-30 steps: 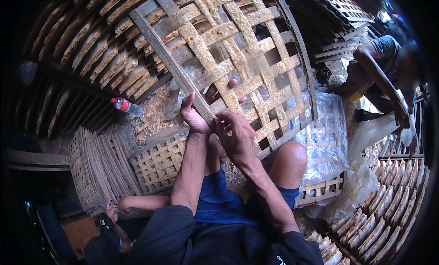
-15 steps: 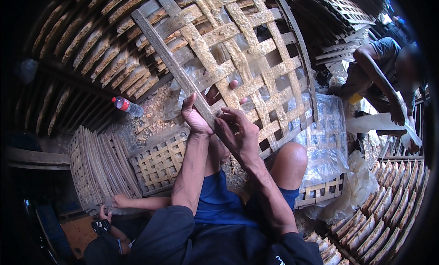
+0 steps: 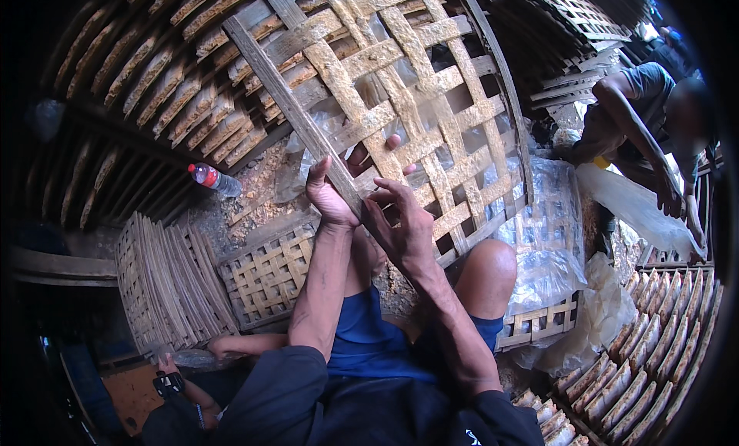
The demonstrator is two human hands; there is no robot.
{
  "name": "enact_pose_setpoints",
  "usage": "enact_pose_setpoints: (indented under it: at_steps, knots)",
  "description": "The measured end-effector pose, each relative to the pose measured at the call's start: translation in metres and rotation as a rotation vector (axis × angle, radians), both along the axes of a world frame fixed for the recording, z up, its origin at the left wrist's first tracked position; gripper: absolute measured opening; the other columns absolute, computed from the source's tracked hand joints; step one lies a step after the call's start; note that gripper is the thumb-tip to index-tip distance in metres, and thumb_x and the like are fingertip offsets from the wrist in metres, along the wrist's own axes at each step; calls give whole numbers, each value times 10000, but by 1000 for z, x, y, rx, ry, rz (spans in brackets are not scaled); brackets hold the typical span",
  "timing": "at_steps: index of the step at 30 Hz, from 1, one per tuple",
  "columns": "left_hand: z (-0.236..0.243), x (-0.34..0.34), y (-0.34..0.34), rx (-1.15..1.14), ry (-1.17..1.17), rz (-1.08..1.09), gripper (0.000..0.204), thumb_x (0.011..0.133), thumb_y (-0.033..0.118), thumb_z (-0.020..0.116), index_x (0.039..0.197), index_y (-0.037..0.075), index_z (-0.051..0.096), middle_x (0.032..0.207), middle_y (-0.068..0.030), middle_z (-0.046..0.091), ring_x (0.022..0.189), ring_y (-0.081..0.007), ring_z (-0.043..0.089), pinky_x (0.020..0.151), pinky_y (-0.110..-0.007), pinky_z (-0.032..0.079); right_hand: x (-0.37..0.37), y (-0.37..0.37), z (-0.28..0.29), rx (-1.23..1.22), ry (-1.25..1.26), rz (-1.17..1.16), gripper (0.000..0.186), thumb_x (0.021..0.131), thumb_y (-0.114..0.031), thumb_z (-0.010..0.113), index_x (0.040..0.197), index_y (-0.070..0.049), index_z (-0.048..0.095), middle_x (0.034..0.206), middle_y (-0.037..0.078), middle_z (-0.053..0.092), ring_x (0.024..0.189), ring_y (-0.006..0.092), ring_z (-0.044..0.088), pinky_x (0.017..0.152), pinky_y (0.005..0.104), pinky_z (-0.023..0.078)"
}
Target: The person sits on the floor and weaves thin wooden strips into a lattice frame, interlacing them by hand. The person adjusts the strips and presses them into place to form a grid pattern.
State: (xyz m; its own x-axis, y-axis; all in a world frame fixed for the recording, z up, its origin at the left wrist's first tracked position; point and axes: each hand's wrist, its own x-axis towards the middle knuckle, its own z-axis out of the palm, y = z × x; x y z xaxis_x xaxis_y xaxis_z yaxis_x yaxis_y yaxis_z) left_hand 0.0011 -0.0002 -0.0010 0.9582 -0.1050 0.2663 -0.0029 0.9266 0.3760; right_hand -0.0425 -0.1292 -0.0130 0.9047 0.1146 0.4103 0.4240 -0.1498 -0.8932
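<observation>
A woven bamboo tray (image 3: 419, 84) with wooden side rails and a pale, crusty coating on its strips is held up tilted before me. My left hand (image 3: 333, 196) grips its near rail from below, thumb on the outer side and fingers behind the lattice, partly showing through the gaps. Against the same rail, just right of it, my right hand (image 3: 402, 223) is closed, its thumb along the wood and its fingers curled. Its fingertips are partly hidden. Below the tray are a second lattice tray (image 3: 269, 273) and, beside my right knee, a plastic-covered tray (image 3: 539, 230).
A stack of trays (image 3: 173, 284) stands at left, near another person's hands (image 3: 165, 363). A red-capped plastic bottle (image 3: 215, 180) lies on the littered floor. Racks of pale slabs (image 3: 185, 84) fill the upper left; more slabs (image 3: 639, 354) stand lower right. Another person (image 3: 654, 123) handles plastic sheeting (image 3: 639, 211).
My hands and the tray have hardly moved. At right, the other person's plastic sheet has spread out lower. At left, the other person's hands have shifted, with clear plastic now between them.
</observation>
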Motion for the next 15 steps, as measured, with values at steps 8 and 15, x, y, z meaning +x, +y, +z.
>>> enact_pose_setpoints:
  at_steps: [8,15]
  knots:
    - [-1,2,1,10,-24,-28,780,909,459,526,1585,119,336,1431,-126,618,1424,-463,428,1104,-863,189,4,6,-1,-151,-272,-106,323,906,-27,741,1209,-47,631,957,121,704,794,220,706,705,339,582]
    - [-2,3,0,-102,-145,-183,850,876,535,582,1559,66,392,1480,-219,540,1395,-432,464,1077,-776,331,-6,-37,-9,396,220,96,197,953,38,633,1148,17,648,1050,118,677,952,169,719,817,292,612]
